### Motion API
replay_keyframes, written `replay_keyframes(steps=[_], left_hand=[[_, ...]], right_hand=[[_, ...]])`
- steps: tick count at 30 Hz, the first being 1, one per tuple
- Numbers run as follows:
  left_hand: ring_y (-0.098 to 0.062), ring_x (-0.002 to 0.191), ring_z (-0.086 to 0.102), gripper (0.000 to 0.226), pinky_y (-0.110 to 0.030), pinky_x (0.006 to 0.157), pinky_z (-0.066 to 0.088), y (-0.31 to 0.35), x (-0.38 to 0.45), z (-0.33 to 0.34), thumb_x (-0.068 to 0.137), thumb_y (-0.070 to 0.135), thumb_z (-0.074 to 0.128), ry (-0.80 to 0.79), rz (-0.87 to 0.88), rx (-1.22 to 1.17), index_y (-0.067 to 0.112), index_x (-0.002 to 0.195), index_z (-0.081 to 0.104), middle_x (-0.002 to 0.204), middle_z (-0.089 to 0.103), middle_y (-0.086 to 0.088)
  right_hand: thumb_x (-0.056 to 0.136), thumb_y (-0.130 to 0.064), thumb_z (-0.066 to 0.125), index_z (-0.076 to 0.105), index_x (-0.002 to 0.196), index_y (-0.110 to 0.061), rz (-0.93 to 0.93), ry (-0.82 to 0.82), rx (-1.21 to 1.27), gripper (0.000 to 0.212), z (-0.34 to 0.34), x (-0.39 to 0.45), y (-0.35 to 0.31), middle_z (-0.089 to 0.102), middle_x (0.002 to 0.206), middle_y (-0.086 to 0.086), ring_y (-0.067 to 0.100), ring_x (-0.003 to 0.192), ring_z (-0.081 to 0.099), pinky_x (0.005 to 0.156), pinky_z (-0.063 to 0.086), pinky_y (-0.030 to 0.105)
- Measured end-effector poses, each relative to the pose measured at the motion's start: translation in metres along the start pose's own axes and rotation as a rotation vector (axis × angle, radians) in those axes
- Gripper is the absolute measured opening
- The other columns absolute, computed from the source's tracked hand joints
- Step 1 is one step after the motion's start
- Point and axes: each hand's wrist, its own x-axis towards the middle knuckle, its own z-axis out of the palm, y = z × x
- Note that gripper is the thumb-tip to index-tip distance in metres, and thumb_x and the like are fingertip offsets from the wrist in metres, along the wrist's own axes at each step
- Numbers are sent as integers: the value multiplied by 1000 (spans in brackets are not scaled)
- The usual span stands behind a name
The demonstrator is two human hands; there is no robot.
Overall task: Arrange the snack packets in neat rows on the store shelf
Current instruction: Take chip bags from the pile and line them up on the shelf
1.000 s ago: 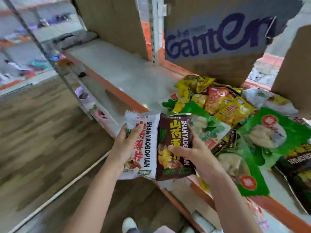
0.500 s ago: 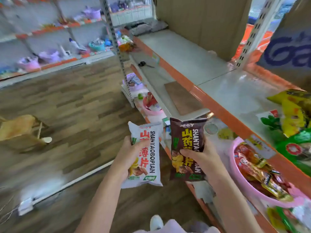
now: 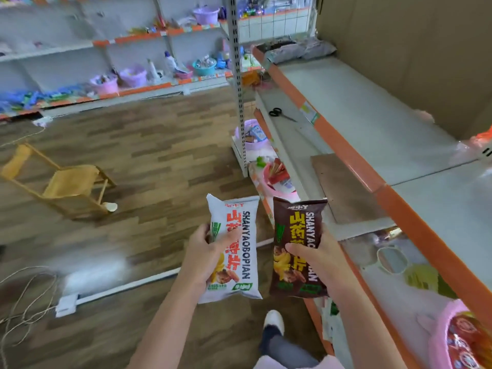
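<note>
Wood-plank floor (image 3: 138,161) across the left and middle, with a toppled wooden chair (image 3: 64,182) at left and a tangle of cord (image 3: 24,302) at lower left. Long grey shelf (image 3: 372,121) with an orange front edge along the right, bare along its far stretch, backed by brown cardboard (image 3: 415,49). Lower shelf (image 3: 290,134) beneath it, carrying black scissors (image 3: 279,114) and a brown board (image 3: 343,187). Far wall shelves (image 3: 80,49) with purple and teal baskets, blurred. Perforated upright post (image 3: 237,83) standing between floor and shelves. Pink basin (image 3: 450,331) of red packets at lower right, under the grey shelf's edge. Another pink basin (image 3: 277,182) lower down near the post. Two forearms reaching up from the bottom, a white shoe (image 3: 274,319) on the floor between them. White packet (image 3: 234,249) upright in the air above the floor, in front of the shelf's edge, gripped by the left hand (image 3: 205,257) with thumb across its front and fingers curled behind. Brown packet (image 3: 298,249) just beside it on the right, upright, not quite touching, gripped by the right hand (image 3: 316,259) the same way, thumb over the printed face. Both packets printed SHANYAOBOPIAN down the side, neither resting on any shelf.
</note>
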Motion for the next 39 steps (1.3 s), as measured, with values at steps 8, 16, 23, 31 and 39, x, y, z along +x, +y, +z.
replay_keyframes(steps=[8, 16, 23, 31, 39], left_hand=[[-23, 76, 72, 39, -45, 74, 57, 62, 84, 15, 74, 25, 76, 26, 75, -6, 14, 106, 58, 90, 74, -3], [-19, 71, 72, 38, -36, 62, 57, 92, 159, 13, 75, 31, 74, 17, 12, 31, 18, 105, 53, 88, 73, -2], [-23, 72, 72, 47, -43, 69, 58, 152, 258, -21, 71, 32, 76, -38, 26, 38, 15, 107, 51, 89, 73, -5], [-22, 71, 72, 42, -35, 59, 56, 195, 338, -27, 75, 32, 73, -116, 16, 46, 15, 107, 51, 85, 74, -4], [-24, 72, 72, 42, -35, 59, 56, 233, 413, 18, 76, 30, 72, -169, 4, 75, 14, 109, 50, 86, 74, -5]], right_hand=[[77, -16, 72, 48, 108, -31, -37, -27, 7, 43, 3, 94, -59, 66, 104, -2, 17, 94, 64, 88, 50, 42], [77, -15, 73, 48, 116, -24, 38, -21, -18, 47, 23, 164, -89, 65, 105, -2, 16, 93, 64, 78, 51, 33], [74, -22, 75, 51, 109, -35, 52, 54, 3, 44, 71, 249, -132, 68, 101, -5, 17, 90, 66, 87, 52, 44], [76, -18, 74, 48, 105, -38, 53, 106, 59, 44, 98, 312, -173, 67, 103, -4, 17, 90, 66, 85, 52, 42], [77, -13, 72, 53, 109, -31, 56, 129, 107, 41, 76, 396, -201, 69, 99, -3, 18, 87, 67, 79, 53, 37]])
